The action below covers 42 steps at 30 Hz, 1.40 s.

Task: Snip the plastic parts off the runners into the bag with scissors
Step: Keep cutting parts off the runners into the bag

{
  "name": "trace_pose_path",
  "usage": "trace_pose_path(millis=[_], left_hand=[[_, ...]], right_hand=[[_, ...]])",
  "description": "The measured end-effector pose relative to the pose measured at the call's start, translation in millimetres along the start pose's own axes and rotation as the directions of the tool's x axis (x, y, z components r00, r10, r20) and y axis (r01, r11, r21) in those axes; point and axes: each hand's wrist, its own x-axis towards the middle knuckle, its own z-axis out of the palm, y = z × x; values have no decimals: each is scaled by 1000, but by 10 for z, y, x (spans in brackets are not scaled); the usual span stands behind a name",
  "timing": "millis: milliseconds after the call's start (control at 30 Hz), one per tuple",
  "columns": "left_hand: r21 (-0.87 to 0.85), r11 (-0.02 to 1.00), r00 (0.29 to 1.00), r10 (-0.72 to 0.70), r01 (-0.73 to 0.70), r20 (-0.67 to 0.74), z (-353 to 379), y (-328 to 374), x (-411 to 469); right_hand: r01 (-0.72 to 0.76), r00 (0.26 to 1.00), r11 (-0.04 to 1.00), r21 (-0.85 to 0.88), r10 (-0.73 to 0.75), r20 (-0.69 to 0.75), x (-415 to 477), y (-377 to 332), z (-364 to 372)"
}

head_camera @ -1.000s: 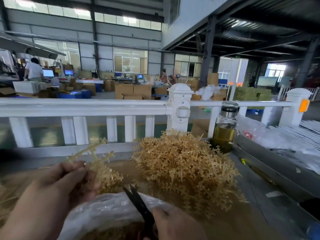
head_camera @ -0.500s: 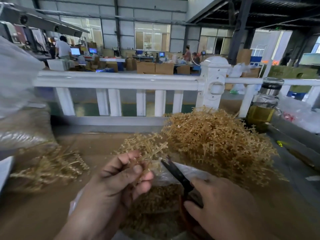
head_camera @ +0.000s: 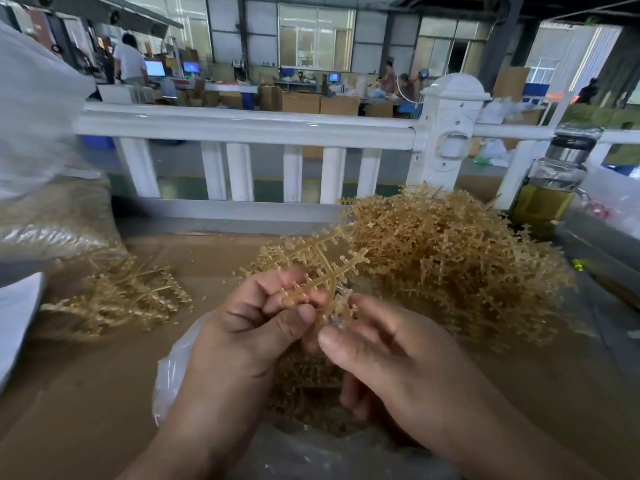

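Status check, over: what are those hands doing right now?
Left hand pinches tan branched plastic runner. Right hand touches it, grip unclear. Clear plastic bag open below; nothing blocking.

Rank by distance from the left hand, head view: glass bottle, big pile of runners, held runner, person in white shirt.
1. runner: pinched in the left hand.
2. big pile of runners: right of it, on the table.
3. glass bottle: far right, by the railing.
4. person in white shirt: background, upper left.
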Motion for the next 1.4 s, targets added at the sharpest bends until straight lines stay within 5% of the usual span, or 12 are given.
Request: trace_pose_path(millis=[100,200,267,333,533,700,933,1167,1400], left_hand=[[20,999,999,33,-33,28,34,5,-23],[-40,998,999,46,-47,-7,17,-7,-15],[-14,999,999,46,-46,-16,-16,-15,-11],[44,998,999,39,-39,2,-48,-31,-11],[276,955,993,115,-108,-9,-22,-2,-70],[6,984,984,-179,179,-22,107,40,-119],[-21,915,897,-390,403,209,143,79,-98],[49,957,952,-290,286,102,137,-42,-126],[-7,991,989,-133,133,62,82,-10,-97]], right_hand=[[-97,995,946,311,84,55,46,-13,31],[-272,939,652,708,18,344,75,-1,50],[-380,888,447,810,-68,454,82,-2,43],[-428,873,352,832,-78,482,97,10,53],[-168,985,397,903,31,170,151,118,229],[141,976,439,887,87,-198,163,206,187],[321,901,507,800,97,-424,160,260,152],[367,848,824,432,-105,-520,109,368,165],[251,901,879,405,-60,-429,83,407,174]])
